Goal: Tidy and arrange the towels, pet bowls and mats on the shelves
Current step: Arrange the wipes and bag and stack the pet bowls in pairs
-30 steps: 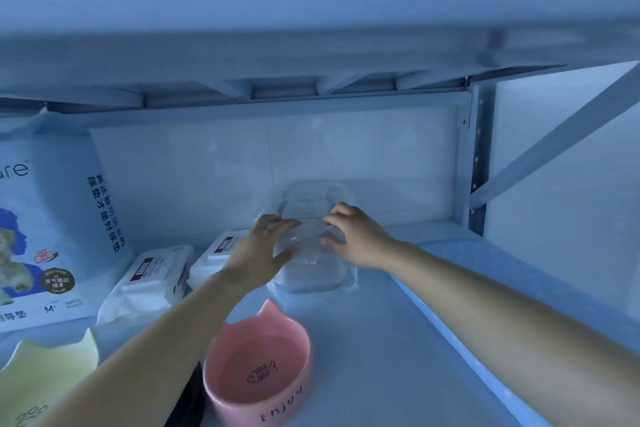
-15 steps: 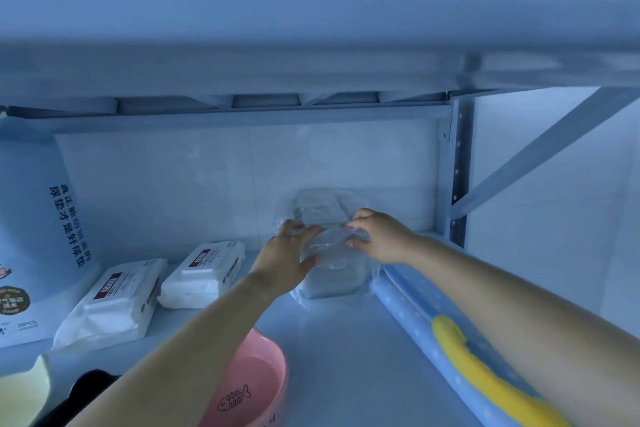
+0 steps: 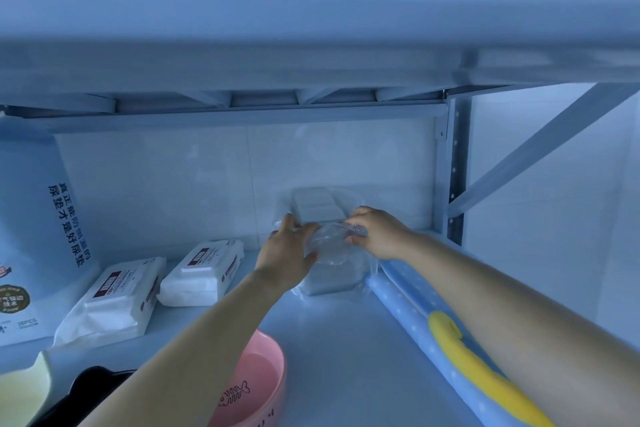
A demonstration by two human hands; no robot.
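Gripping one clear pack (image 3: pixel 330 253), perhaps towels

Tall white-and-blue printed bag (image 3: pixel 33 236), left: two vertical Chinese columns, 真正能防侧漏的 / 尿垫才是好尿垫. "38PCS" sits low on its front. Its round dark badge is illegible. Two white soft wipe packs (image 3: pixel 114 298) (image 3: pixel 204 274): dark red labels, text too blurred. Pink round plastic bowl (image 3: pixel 256 388): fish-bone drawing, lettering cut off.
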